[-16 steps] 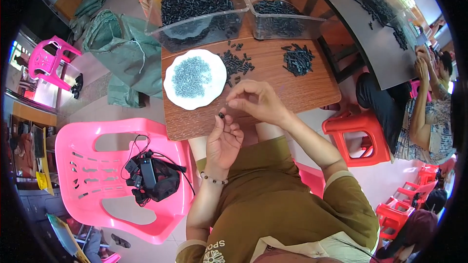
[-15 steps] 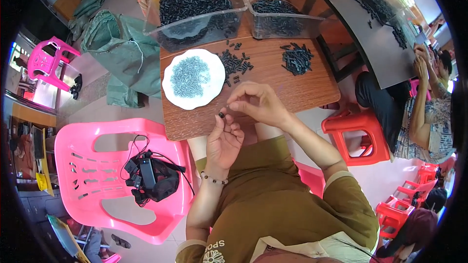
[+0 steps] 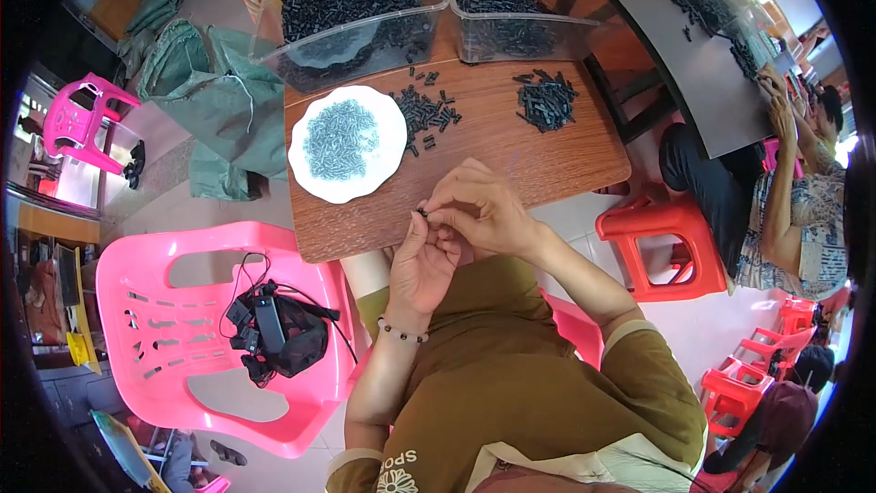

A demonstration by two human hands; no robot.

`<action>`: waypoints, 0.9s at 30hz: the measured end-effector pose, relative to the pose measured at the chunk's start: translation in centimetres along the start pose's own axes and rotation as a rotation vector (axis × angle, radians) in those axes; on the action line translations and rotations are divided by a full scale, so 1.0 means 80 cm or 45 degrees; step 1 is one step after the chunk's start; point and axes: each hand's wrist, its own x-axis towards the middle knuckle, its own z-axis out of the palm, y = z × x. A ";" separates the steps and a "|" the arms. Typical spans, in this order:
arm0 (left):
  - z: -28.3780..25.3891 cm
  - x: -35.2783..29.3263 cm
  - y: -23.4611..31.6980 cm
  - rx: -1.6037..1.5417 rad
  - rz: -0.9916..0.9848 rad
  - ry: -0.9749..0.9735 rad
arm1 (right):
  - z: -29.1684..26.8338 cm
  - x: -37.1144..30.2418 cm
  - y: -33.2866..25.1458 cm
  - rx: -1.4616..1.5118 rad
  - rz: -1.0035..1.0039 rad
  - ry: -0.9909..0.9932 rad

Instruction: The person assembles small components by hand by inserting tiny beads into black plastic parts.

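Just off the table's near edge, my left hand (image 3: 425, 265) is pinching a small black plastic piece (image 3: 422, 212) between thumb and forefinger. My right hand (image 3: 484, 212) meets it there, thumb and fingertips pressed together against the piece. Whatever lies between the right fingertips is too small to make out. Beyond my hands, a white scalloped plate (image 3: 392, 164) holds many small clear or silvery pieces (image 3: 339, 139). Short black pieces (image 3: 424, 111) lie loose beside the plate. A heap of longer black pieces (image 3: 547, 100) sits farther right on the brown table (image 3: 484, 141).
Two clear bins (image 3: 360, 41) (image 3: 529, 36) of black pieces stand at the table's far side. A pink chair (image 3: 164, 310) with a black mesh bag and cables is on my left. Right of me are a red stool (image 3: 662, 251) and a person at a dark table (image 3: 721, 110).
My right fingertips have come down and left onto the black piece in my left hand; before, they were slightly apart from it. The view has shifted a little.
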 end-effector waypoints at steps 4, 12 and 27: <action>-0.001 0.001 -0.001 -0.023 0.013 0.027 | 0.003 -0.001 0.000 -0.022 0.019 -0.014; -0.011 0.000 -0.001 -0.092 -0.052 0.045 | -0.009 0.007 0.011 0.001 0.085 0.010; -0.026 -0.003 0.004 -0.148 -0.056 0.002 | -0.004 0.036 0.102 -0.528 0.169 0.020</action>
